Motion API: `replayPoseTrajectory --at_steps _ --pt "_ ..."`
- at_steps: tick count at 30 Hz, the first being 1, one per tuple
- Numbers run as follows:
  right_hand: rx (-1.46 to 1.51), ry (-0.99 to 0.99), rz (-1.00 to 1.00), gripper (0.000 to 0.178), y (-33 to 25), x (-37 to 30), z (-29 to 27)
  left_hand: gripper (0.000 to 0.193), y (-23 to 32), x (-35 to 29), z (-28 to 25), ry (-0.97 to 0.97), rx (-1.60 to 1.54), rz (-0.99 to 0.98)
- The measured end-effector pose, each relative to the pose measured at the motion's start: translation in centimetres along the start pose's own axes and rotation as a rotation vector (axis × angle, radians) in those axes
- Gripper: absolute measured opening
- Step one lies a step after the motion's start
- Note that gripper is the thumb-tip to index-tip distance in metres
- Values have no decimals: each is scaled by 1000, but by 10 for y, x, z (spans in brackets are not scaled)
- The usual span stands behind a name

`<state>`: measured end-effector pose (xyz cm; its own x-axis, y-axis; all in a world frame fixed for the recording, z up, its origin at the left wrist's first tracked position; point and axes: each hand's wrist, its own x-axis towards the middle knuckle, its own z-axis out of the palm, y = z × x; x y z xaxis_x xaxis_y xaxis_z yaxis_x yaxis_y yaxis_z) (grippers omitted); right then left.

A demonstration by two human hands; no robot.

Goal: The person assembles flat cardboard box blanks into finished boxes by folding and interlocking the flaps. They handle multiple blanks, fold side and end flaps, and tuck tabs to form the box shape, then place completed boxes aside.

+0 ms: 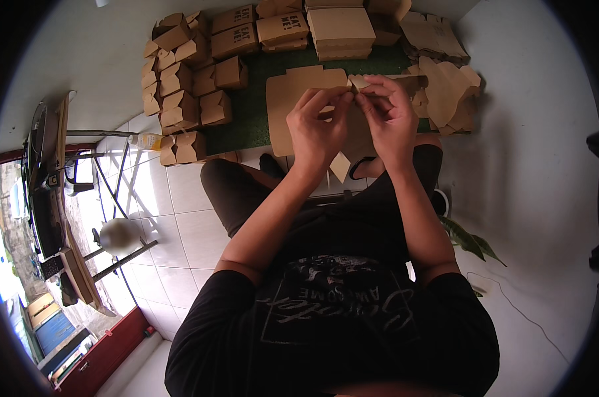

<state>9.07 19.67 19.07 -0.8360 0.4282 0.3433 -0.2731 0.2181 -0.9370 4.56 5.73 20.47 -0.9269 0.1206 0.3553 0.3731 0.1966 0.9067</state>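
Observation:
An unfolded brown cardboard box blank (281,109) spreads in front of me, over the near edge of the green surface. My left hand (319,129) is closed, its thumb and fingers pinching the blank near its upper middle. Right beside it, my right hand (391,122) also pinches the cardboard, with the two thumbs almost meeting. A small pale flap stands up between the fingertips. My fingers hide part of that fold. Below my hands, a pointed light piece of cardboard (340,167) hangs down between my knees.
Several folded boxes (180,109) are piled on the left of the green surface (260,69). Stacked lidded boxes (339,30) line the back. Flat cardboard blanks (448,89) lie at the right. A bottle of yellow liquid (145,141) stands beyond the left corner.

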Motion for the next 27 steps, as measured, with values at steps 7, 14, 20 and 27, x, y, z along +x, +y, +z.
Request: replayPoseTrajectory --at_steps 7,14,20,27 --pt "24 18 1 35 0 1 2 15 -3 -2 1 -15 -37 -65" --pt "-2 -22 15 39 -3 1 2 14 -5 -2 0 -24 -58 -64" --pt "20 -36 28 38 -3 4 0 14 -6 0 -4 -53 -60 -54" --pt "31 -75 83 41 -4 6 -4 14 -5 0 -7 -89 -50 -66"
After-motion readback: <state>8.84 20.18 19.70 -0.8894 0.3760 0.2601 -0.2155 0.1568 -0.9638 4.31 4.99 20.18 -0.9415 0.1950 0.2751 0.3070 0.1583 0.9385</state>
